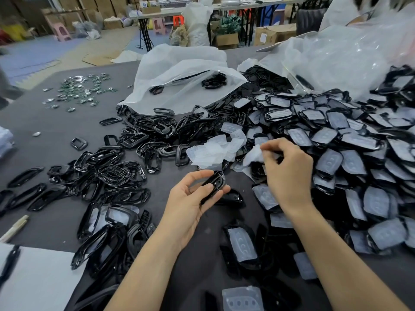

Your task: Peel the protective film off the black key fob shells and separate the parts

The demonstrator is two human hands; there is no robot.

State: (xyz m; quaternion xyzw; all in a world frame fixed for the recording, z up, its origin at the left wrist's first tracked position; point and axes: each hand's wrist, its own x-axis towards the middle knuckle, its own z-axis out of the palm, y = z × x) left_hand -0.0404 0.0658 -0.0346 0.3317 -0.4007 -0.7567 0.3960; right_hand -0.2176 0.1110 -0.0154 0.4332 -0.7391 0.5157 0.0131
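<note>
Closest to me, down at the bottom edge, a covered shell (242, 298) lies flat on the table (56, 131) with its cloudy cover on top. Above it, my left hand (193, 198) holds the black shell (213, 184) over the table, with my fingers curled under it and my thumb on its side. My right hand (287, 171) is up and to the right. Its thumb and first finger pinch a piece of film (253, 154), which is apart from the shell. I think the shell is light and hard. It looks shiny and slippery, so I would hold it by its thin edges, not its flat face. The film looks very thin, soft and floppy. I guess it weighs almost nothing and might stick to my fingers, so a corner is the best place to pinch it. The shell is small, long and rounded, and glossy black. The film is milky white and partly see-through. On my right is a big pile of covered shells (350, 140). A heap of loose films (213, 151) sits just past my hands, and a heap of black frames (125, 167) lies to the left.
</note>
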